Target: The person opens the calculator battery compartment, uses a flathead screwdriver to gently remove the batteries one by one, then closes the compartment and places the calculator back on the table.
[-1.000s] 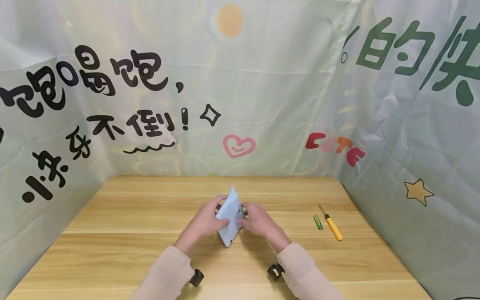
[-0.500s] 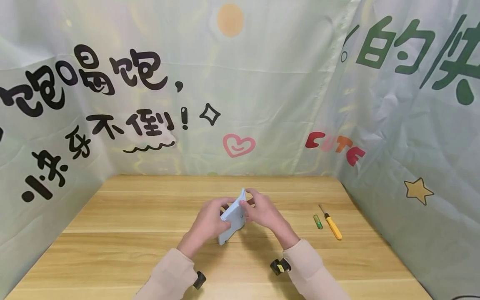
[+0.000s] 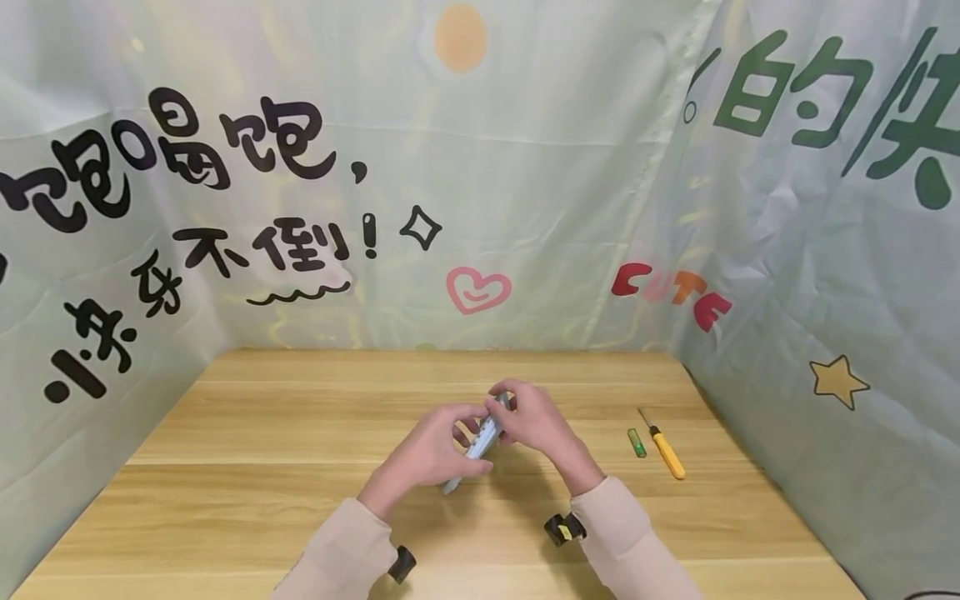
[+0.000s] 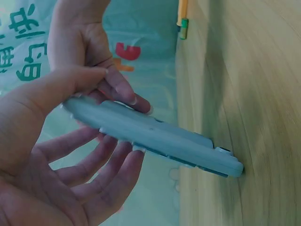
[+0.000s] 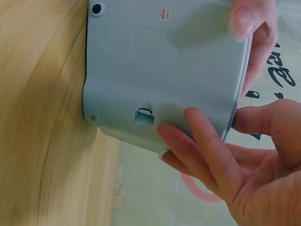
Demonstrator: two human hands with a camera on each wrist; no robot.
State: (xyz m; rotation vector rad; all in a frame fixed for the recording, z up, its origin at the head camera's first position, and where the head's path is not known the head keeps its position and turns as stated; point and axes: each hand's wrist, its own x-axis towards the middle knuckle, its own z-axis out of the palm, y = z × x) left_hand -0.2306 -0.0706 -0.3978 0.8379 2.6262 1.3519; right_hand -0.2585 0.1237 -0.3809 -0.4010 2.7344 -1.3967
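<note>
Both hands hold a light-blue calculator (image 3: 486, 437), tipped up on its side close over the table. My left hand (image 3: 427, 450) grips it between thumb and fingers; in the left wrist view its side (image 4: 155, 134) shows small key-like bumps along the lower face. The right hand (image 3: 534, 421) pinches the far end. In the right wrist view the calculator's back (image 5: 131, 61) has round feet, a small sticker (image 5: 163, 14) and a battery-cover latch (image 5: 145, 115). There, right fingers (image 5: 202, 136) lie across the back and the thumb is at the edge.
A small green battery (image 3: 637, 443) lies to the right on the wooden table (image 3: 285, 417). Beside it is a yellow-handled screwdriver (image 3: 667, 453) with its tip pointing away. Printed cloth walls (image 3: 525, 208) stand at the back and sides.
The calculator has turned from showing a broad face to nearly edge-on in the head view. The right hand has shifted up to its far end, while the left keeps its grip.
</note>
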